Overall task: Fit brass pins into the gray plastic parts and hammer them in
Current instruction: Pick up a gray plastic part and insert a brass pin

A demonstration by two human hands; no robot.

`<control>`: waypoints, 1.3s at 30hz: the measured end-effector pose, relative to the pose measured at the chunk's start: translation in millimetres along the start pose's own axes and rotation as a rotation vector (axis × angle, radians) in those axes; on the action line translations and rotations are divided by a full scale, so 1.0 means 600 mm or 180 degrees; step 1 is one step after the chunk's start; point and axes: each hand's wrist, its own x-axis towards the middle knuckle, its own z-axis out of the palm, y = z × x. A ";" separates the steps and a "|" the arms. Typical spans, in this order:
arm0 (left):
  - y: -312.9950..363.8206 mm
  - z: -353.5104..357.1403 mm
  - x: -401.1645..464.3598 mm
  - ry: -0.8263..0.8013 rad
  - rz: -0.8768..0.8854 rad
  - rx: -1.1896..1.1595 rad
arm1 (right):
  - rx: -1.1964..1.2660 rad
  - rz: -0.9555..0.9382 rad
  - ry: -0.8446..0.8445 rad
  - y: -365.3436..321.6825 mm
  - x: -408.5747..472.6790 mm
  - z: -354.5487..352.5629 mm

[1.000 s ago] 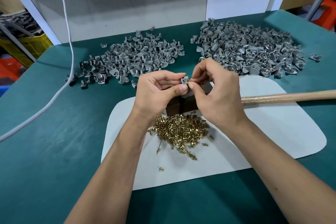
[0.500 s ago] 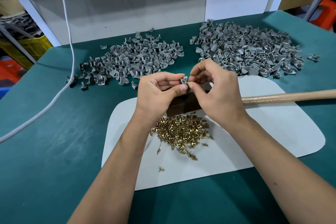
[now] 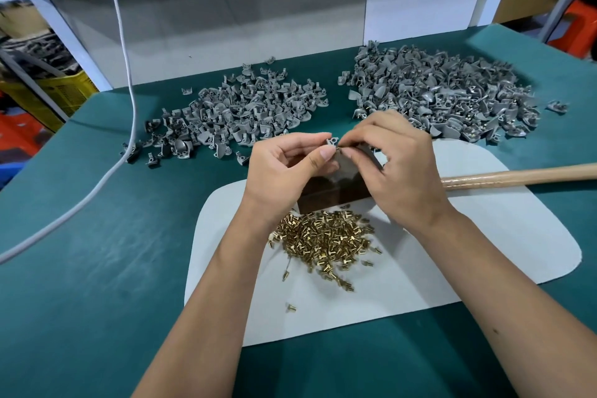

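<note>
On green table [image 3: 97, 268], white mat [image 3: 420, 268] under brass pins [image 3: 323, 239].

The hammer handle [image 3: 517, 175] is cut off by the right edge, and its head is hidden behind the right hand [image 3: 400, 168]. The dark block [image 3: 323, 195] is partly covered by both hands. Any pin at the fingertips is too small to be told.

No lettering, label, brand, number or sign can be read anywhere on this workbench. The white panel [image 3: 423, 0] standing at the back of the green table [image 3: 97, 268] appears blank, though glare and distance may hide faint print. The gray plastic parts [image 3: 445, 97] and brass pins [image 3: 323, 236] show no legible markings.
</note>
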 end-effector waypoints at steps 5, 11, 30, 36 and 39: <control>-0.002 0.006 0.000 0.0064 0.0370 0.0555 | 0.0186 0.0352 0.0094 -0.004 -0.001 0.005; -0.007 0.024 -0.002 0.0277 0.0332 0.0539 | 0.0288 0.0531 0.0041 -0.007 -0.001 0.007; -0.012 0.037 -0.007 0.0324 0.0440 0.1102 | 0.0072 0.0913 0.0087 -0.026 -0.007 0.012; -0.021 0.031 -0.005 0.0484 0.0840 0.1826 | 0.0212 0.0885 -0.0437 -0.018 0.009 -0.012; -0.024 0.023 0.001 0.0589 0.0949 0.2042 | 0.0168 0.0933 -0.0667 0.002 0.029 -0.047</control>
